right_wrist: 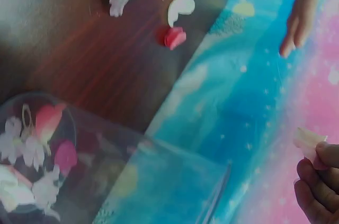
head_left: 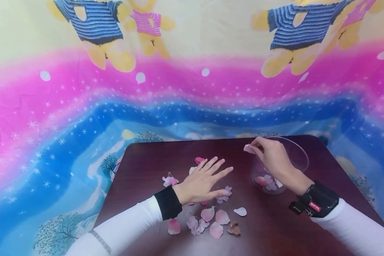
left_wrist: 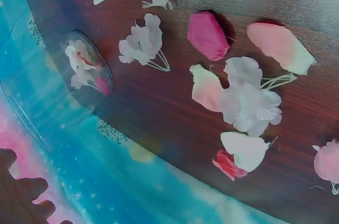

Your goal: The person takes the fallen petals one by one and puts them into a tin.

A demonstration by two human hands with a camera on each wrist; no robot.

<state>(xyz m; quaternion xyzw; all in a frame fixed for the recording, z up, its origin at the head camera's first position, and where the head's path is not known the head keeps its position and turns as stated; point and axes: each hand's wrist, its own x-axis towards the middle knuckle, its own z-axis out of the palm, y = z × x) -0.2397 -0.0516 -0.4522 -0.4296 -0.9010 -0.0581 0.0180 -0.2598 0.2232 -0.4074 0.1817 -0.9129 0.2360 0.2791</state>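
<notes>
My right hand [head_left: 272, 154] pinches a pale pink petal [head_left: 249, 148] between thumb and fingertips, at the left side of a clear container's [head_left: 308, 160] rim. In the right wrist view the same petal [right_wrist: 310, 142] shows at the fingertips. Petals and small blossoms [right_wrist: 33, 151] lie on the container's bottom. My left hand [head_left: 198, 185] is held over the scattered petals with its fingers straight and spread, holding nothing. Below it lie several pink petals [head_left: 216, 230], a lilac blossom [head_left: 196, 225] and a white petal [head_left: 240, 212].
The dark wooden table [head_left: 147, 160] has rounded far corners. A dry brown petal [head_left: 234, 228] lies near the front. A red petal [head_left: 200, 160] and another blossom [head_left: 170, 180] lie around the left hand. A printed cloth [head_left: 192, 85] hangs behind the table.
</notes>
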